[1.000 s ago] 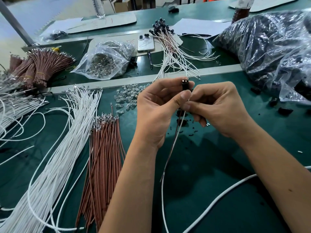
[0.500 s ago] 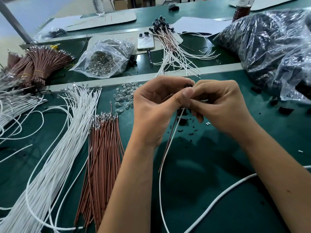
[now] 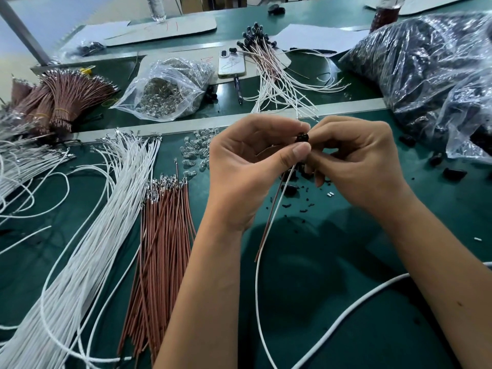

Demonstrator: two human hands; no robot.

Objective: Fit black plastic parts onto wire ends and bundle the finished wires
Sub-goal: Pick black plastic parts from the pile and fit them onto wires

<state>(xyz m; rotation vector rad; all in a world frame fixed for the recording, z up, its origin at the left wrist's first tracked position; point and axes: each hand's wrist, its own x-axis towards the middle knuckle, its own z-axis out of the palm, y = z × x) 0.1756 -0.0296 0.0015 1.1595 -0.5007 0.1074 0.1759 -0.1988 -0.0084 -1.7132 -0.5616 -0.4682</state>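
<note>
— Where's the part?
— Black plastic part (image 3: 302, 137) sits upright between both grips; left hand (image 3: 255, 166) and right hand (image 3: 356, 161) pinch it, wires (image 3: 269, 230) trailing toward me over the desk (image 3: 346, 302).

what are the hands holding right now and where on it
Both the left hand and right hand pinch the small black plastic part at the top end of a white wire and a brown wire.

You see an evenly bright, sharp wide-angle view, its edges bowed, with soft shadows of your arms on the green surface (image 3: 332, 302) and overhead light glaring off the plastic bag (image 3: 431, 75) at right.
</note>
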